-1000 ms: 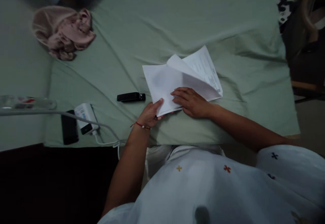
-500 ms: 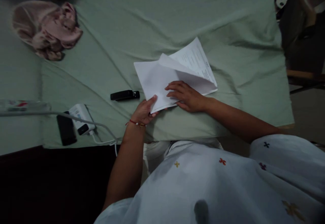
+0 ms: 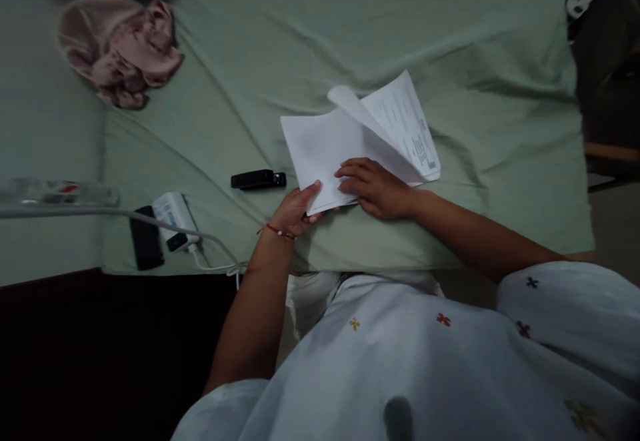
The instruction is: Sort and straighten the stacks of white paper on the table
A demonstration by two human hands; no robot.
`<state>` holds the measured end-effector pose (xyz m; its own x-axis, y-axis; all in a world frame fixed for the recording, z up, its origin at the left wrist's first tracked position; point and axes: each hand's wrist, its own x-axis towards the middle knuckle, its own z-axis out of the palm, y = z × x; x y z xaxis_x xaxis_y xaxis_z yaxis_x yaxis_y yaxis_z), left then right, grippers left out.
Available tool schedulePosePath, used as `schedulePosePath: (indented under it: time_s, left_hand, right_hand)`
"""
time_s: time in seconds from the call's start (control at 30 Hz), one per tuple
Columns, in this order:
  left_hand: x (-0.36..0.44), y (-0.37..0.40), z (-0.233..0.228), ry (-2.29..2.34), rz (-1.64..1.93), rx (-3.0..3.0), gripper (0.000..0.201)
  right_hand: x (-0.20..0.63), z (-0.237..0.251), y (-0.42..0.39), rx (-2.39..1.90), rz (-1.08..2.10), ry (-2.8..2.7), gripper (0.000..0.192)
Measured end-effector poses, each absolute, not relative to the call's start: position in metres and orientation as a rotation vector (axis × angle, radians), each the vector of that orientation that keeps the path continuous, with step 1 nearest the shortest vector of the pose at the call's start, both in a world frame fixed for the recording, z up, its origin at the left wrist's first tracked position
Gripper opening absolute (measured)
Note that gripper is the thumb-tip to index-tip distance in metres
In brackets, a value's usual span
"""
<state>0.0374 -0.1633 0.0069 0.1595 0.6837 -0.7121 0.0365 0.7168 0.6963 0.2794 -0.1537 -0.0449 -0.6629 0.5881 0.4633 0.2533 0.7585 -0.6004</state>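
A small stack of white paper sheets (image 3: pixel 320 144) lies at a slant over the near part of the table. My left hand (image 3: pixel 296 209) grips its near left corner, thumb on top and fingers underneath. Flat on the blank upper sheet rests my right hand (image 3: pixel 376 189), its fingers stretched out and slightly bent. The upper sheet curls up along its far right side, and a printed page (image 3: pixel 404 121) shows beneath it. A black stapler (image 3: pixel 258 179) lies just left of the sheets, apart from my left hand.
A green cloth (image 3: pixel 280 47) with creases covers the table. At the left are a white power strip (image 3: pixel 176 217) with a plug and cable, a black phone (image 3: pixel 147 241) and a clear plastic piece (image 3: pixel 65 192). A crumpled pink cloth (image 3: pixel 127 51) lies at the far left.
The camera view has shifted, so everything on the table appears further right. The upper sheet's curled edge is lifted a little more, showing more print. Both hands keep their places on the sheets.
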Motion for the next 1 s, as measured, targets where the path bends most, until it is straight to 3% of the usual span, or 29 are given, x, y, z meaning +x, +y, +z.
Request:
schedulePosePath:
  time_s: [1.0]
  left_hand:
    - [0.0385,-0.1662,0.0025,1.379,0.567,0.735,0.052]
  right_hand:
    - [0.2840,-0.0522,-0.1465,-0.626,0.698,-2.193,0.033]
